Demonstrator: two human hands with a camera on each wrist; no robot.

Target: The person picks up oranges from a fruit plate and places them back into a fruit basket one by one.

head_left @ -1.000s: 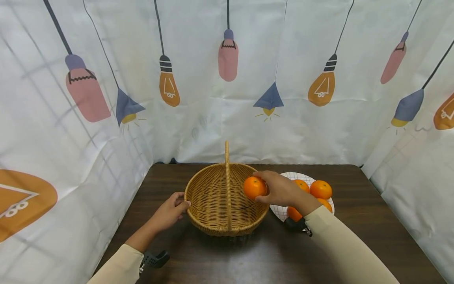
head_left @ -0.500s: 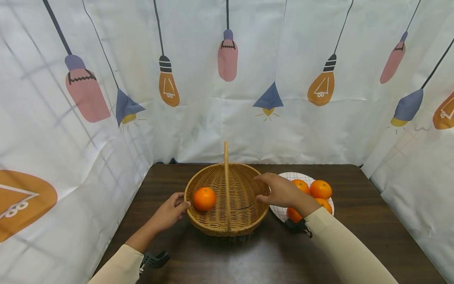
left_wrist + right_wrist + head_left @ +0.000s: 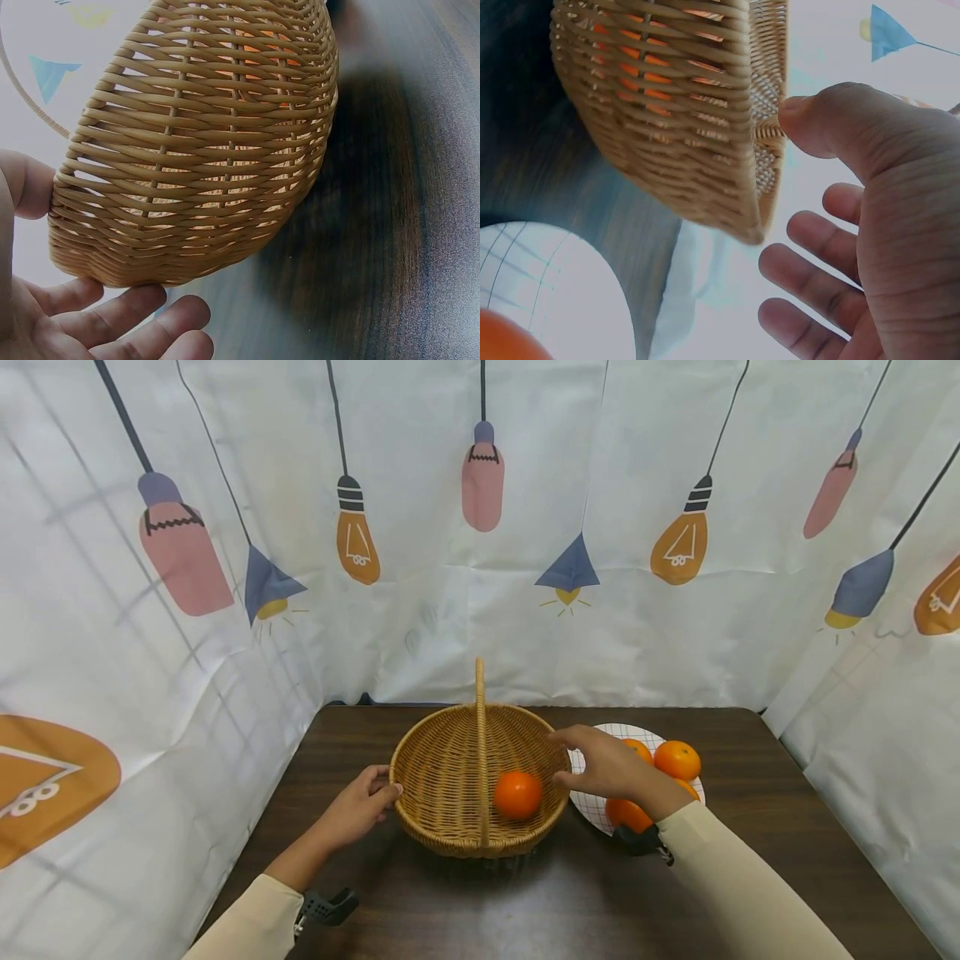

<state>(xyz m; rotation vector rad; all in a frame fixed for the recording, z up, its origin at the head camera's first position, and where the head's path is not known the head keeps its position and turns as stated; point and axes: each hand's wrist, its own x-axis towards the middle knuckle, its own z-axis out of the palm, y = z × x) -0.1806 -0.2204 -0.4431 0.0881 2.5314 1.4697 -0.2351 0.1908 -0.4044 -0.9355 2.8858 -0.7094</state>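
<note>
A woven wicker basket (image 3: 435, 752) with a tall arched handle (image 3: 482, 760) stands on the table. One orange (image 3: 517, 795) lies inside it, right of the handle. My left hand (image 3: 363, 806) holds the basket's left rim; in the left wrist view the thumb is on one side of the wicker wall (image 3: 202, 142) and the fingers are on the other. Beside the right rim hovers my right hand (image 3: 603, 766), empty, fingers loosely spread. The right wrist view has its thumb overlapping the rim, with orange colour showing through the weave (image 3: 660, 172).
To the right, partly behind my right hand and wrist, a white plate (image 3: 588, 808) with a grid pattern bears several oranges (image 3: 677, 761). A dark wooden table (image 3: 480, 918) lies under everything. White curtains (image 3: 420, 635) printed with lamps enclose the back and sides.
The orange has left my right hand and rolled in the basket, first to the left side, then back right of the handle. My right hand drew slightly right. The left hand stayed put.
</note>
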